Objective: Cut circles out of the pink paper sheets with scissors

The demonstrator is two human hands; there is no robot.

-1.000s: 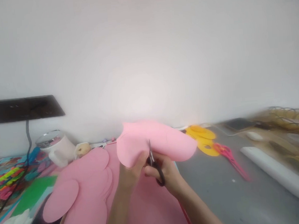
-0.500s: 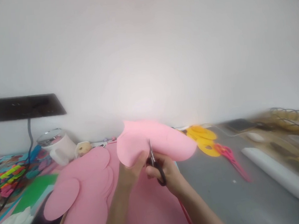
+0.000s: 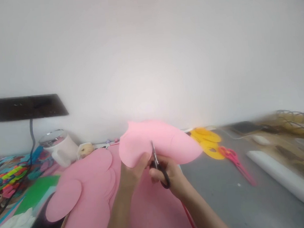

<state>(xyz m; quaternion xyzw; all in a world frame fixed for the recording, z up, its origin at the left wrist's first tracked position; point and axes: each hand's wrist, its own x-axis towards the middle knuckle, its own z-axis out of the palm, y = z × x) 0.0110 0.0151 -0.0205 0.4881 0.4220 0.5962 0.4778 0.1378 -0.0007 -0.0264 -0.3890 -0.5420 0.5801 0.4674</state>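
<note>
My left hand pinches the lower edge of a pink foam sheet held up above the table. My right hand grips black-handled scissors, whose blades point up into the sheet's lower edge beside my left thumb. Under my arms lie more pink foam pieces, rounded petal shapes overlapping on a larger pink sheet.
A white mug stands at the back left under a dark wall socket strip. Colourful foam scraps lie far left. Yellow foam rings and pink scissors rest on the grey table; a white roll lies at right.
The pink sheet has tilted slightly and the scissors have edged a little further along it. The view has shifted slightly; nothing else moved.
</note>
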